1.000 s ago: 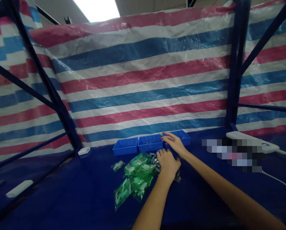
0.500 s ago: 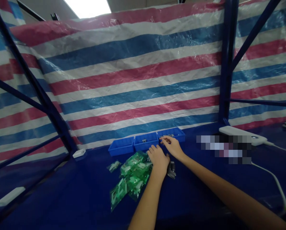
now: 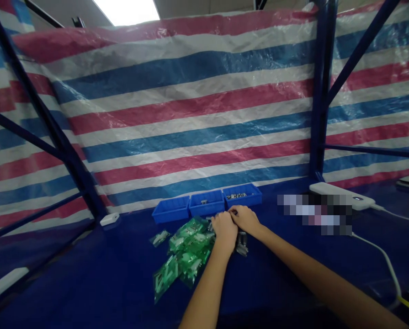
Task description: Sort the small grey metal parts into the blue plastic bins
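Observation:
My left hand and my right hand meet in front of the blue bins, fingers curled together. Whatever they pinch is too small and too hidden to name. Metal pieces lie partly covered beside and under my hands. Left of my left hand spreads a heap of green-and-clear plastic packets, and one separate packet rests farther left. Behind the hands stand three blue bins: the right bin holds small metal parts, the middle bin a few, and the left bin shows none.
A white power-bank-like device with a cable lies at the right on the blue table. Small white boxes are at the left. Blue frame posts and a striped sheet stand behind.
My right hand has drawn back from the right blue bin and come down to meet my left hand. The bin's small metal parts now show. The view has shifted slightly.

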The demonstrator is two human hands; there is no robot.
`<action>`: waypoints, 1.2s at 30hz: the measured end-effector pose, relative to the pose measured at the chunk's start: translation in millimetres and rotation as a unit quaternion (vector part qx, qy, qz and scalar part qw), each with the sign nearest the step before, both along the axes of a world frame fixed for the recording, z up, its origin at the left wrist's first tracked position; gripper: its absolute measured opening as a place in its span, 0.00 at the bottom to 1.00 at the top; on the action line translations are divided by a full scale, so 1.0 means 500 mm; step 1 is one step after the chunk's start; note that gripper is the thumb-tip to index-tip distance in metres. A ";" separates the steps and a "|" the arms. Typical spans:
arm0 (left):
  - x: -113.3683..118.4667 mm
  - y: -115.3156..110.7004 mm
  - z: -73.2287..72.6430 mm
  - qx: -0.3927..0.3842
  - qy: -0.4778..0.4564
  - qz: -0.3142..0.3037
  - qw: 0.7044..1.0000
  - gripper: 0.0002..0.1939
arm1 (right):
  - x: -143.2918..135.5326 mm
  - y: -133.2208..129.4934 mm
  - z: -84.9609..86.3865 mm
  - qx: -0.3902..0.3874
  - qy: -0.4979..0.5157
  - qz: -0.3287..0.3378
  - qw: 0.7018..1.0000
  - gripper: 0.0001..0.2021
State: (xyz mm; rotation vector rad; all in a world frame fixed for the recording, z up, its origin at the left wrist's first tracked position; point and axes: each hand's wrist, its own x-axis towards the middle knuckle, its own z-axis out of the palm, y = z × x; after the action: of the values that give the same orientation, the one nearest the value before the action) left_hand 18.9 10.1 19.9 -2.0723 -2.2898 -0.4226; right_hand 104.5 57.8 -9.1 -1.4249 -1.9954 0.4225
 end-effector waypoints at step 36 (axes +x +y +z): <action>-0.016 0.024 -0.029 0.052 0.063 0.061 0.995 0.15 | -0.005 -0.012 0.006 0.004 -0.071 0.017 0.997 0.17</action>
State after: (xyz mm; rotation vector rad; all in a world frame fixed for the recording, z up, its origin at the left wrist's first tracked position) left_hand 11.1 22.0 5.5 -1.8447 -2.2542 -0.3855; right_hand 102.1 51.6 -6.2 -1.4535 -2.1345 0.3360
